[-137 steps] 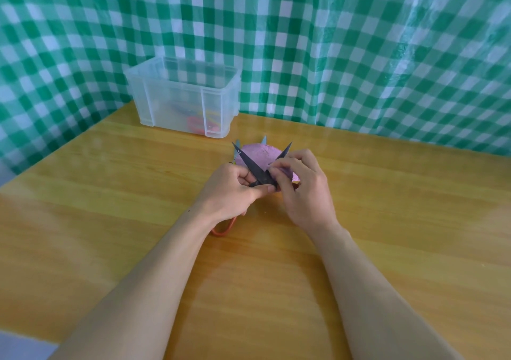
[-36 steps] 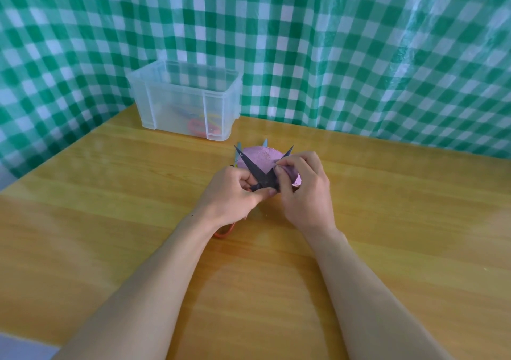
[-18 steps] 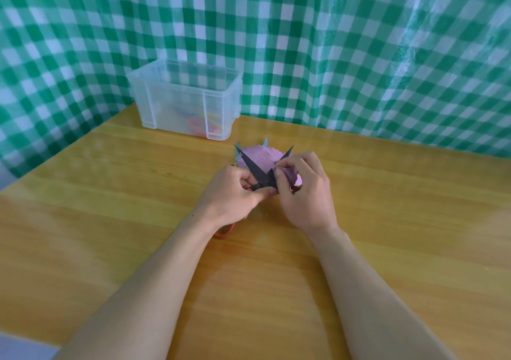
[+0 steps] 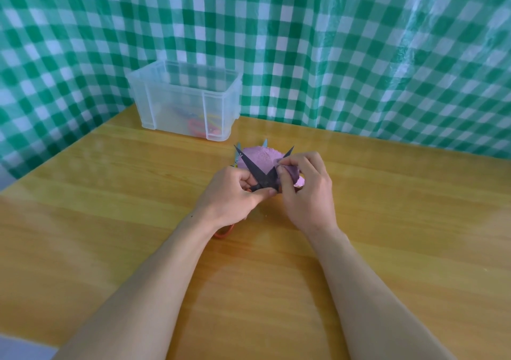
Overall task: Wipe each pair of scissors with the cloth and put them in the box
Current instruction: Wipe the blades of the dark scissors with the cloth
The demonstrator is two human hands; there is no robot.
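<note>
A pair of scissors [image 4: 255, 171] with dark blades spread wide and an orange handle is at the table's middle. My left hand [image 4: 235, 193] grips it near the pivot. My right hand [image 4: 305, 188] pinches the pink cloth [image 4: 262, 158] around the right blade. Beyond the cloth, light blue blade tips of another pair of scissors [image 4: 265, 142] stick out from under it. The clear plastic box [image 4: 185, 98] stands at the back left with several coloured scissors inside.
The wooden table [image 4: 387, 221] has bare room left, right and in front of my hands. A green checked plastic sheet [image 4: 331, 41] hangs behind the table and along its left edge.
My right hand has slid a little up the right blade with the cloth. The left hand and the scissors stay in place.
</note>
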